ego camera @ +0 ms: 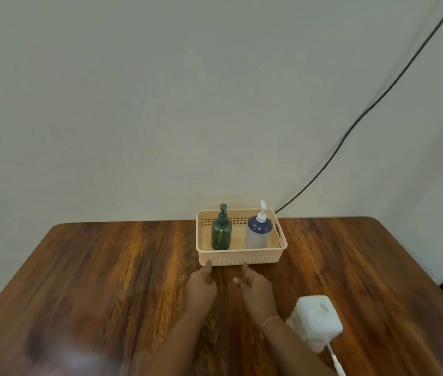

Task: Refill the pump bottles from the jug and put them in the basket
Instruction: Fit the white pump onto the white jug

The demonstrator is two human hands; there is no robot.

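A beige plastic basket [242,258] stands at the far edge of the wooden table. Inside it a dark green pump bottle [221,232] stands upright on the left and a white bottle with a dark blue shoulder and white pump [259,229] on the right. My left hand [201,287] and my right hand [255,290] rest on the table just in front of the basket. Their forefingers reach its front wall and neither hand holds anything. A white jug [315,320] sits to the right of my right wrist.
The wooden table [106,280] stretches wide to the left and right of the basket. A black cable [372,104] runs down the pale wall to the table's back edge. A thin white tube [337,362] lies near the jug at the lower right.
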